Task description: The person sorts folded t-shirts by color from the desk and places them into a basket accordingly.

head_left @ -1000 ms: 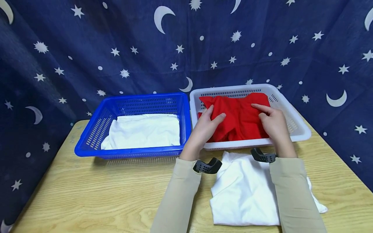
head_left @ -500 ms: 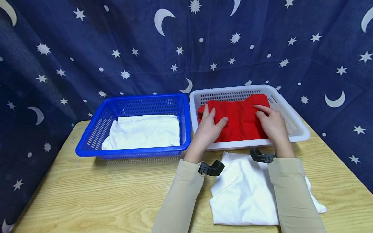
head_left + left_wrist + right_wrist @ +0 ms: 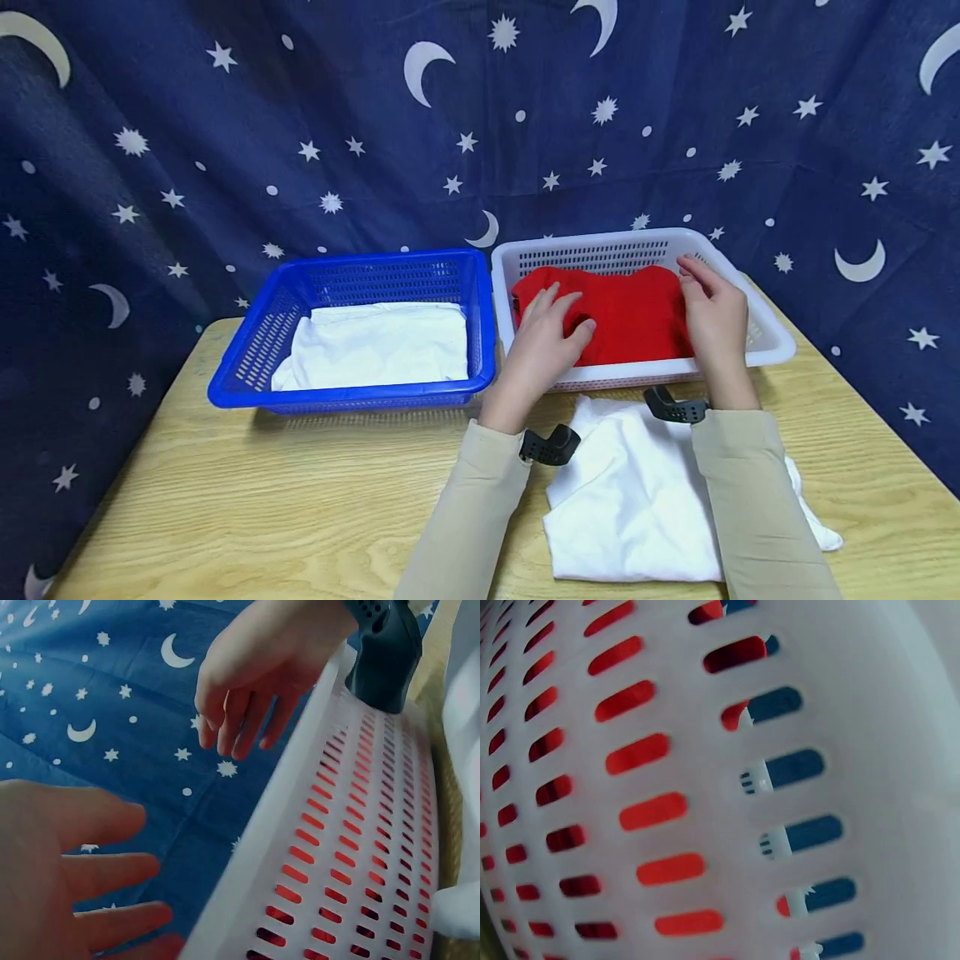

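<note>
Red cloth [image 3: 633,312] lies inside the white slotted basket [image 3: 768,350] at the right in the head view. Over the cloth's left part is my left hand [image 3: 542,346], fingers spread and relaxed, pinching nothing. My right hand [image 3: 716,325] is at the cloth's right end, within the basket's rim. Its fingers hang loosely with nothing between them in the left wrist view, where both the right hand [image 3: 262,675] and left hand [image 3: 82,862] show above the basket rim. The right wrist view is filled by the basket wall [image 3: 907,765], with red showing through its slots.
Left of the white basket stands a blue basket [image 3: 352,398] holding a folded white cloth [image 3: 378,346]. Another white cloth [image 3: 630,517] lies on the wooden table [image 3: 300,508] in front, partly under the right forearm. A star-patterned curtain [image 3: 360,100] hangs behind.
The red cloth's raised left corner has been lowered and the cloth lies flatter. My left hand has moved slightly right; my right fingers have shifted right, off the cloth. The head view tilted slightly up.
</note>
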A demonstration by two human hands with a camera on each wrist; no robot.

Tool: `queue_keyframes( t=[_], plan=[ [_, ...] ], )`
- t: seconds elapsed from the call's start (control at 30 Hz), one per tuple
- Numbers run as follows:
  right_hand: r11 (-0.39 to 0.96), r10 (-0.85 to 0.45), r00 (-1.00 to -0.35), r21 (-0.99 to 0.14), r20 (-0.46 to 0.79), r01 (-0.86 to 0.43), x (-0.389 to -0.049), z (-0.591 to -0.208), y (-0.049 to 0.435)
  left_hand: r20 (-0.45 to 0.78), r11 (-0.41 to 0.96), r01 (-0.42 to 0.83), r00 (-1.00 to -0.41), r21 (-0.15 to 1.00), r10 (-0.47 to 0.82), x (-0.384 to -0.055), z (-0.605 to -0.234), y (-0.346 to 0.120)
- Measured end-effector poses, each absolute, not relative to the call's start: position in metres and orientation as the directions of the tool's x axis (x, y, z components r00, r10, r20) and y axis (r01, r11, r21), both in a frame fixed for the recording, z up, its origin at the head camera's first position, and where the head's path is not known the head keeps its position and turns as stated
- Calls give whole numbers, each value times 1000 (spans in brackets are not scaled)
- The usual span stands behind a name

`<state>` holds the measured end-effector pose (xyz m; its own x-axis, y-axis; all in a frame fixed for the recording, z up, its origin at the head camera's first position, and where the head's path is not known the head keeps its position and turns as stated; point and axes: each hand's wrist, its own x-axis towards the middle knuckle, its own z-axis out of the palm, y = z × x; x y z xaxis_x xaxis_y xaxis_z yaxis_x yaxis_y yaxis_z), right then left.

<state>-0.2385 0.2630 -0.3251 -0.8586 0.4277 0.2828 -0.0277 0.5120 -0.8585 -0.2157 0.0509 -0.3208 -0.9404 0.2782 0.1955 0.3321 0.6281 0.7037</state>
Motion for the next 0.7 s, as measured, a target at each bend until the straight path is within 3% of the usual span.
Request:
queue_keyframes(
  t=[0.17, 0.3, 0.43, 0.7],
  plan=[
    [443, 413, -853, -889, 318, -117, -222, -317, 260, 236, 564, 416, -900, 713, 365, -196, -316, 38],
    [375, 292, -907, -909, 303, -183, -200, -306, 263, 260, 509, 447, -880, 736, 398, -180, -310, 30],
    [391, 184, -934, -895, 306, -216, -179, -302, 272, 268, 490, 453, -876, 745, 402, -164, -312, 25],
    [353, 29, -965, -906, 260, -233, -142, -320, 299, 240, 630, 519, -845, 578, 477, -137, -332, 15]
  ],
)
